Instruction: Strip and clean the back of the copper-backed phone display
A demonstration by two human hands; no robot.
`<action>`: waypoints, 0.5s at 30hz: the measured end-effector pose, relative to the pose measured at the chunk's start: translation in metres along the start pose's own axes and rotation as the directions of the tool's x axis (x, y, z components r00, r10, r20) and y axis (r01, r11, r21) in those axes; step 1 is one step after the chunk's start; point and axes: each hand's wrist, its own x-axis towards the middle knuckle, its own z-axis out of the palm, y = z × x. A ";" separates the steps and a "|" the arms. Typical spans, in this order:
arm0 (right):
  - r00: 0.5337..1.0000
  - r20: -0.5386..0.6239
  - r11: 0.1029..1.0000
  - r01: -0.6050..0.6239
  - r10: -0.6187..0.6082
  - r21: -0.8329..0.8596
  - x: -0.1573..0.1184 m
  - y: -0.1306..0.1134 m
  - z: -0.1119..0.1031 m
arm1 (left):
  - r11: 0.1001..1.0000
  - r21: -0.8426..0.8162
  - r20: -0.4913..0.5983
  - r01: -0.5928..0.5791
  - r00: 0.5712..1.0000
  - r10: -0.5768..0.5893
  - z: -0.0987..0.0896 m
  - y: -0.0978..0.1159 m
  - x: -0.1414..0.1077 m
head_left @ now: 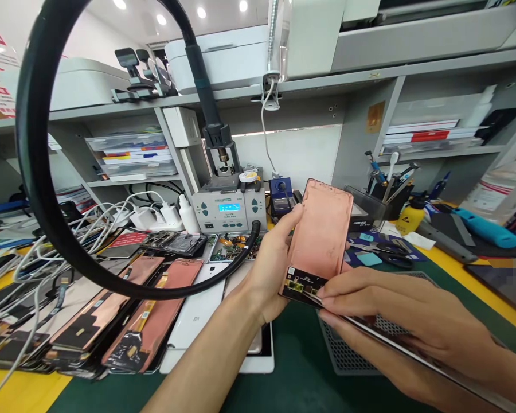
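My left hand grips a phone screen panel by its left edge, its copper-coloured back facing me and tilted up. A black strip with small yellowish parts crosses the panel's lower end. My right hand is closed around slim metal tweezers, whose tips reach this strip. Whether they pinch anything there is too small to tell. The long shaft runs back beneath my right fingers toward the lower right.
A thick black hose loops across the left, from a hot-air station. Several screen panels and a white phone lie at left. Beneath my right hand is a grey perforated mat. Tools stand behind, near a yellow bottle.
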 end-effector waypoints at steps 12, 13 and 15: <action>0.999 0.036 1.000 -0.021 0.021 0.003 0.002 -0.001 -0.001 | 1.000 -0.001 0.027 0.028 0.999 -0.028 0.000 -0.003 0.000; 0.999 0.033 1.000 -0.015 0.015 -0.001 0.003 -0.001 -0.001 | 1.000 -0.002 0.024 0.028 0.999 -0.028 0.000 -0.003 0.000; 1.000 0.022 1.000 -0.011 0.011 -0.007 0.004 -0.001 0.000 | 1.000 -0.003 0.020 0.028 0.999 -0.028 0.000 -0.003 0.000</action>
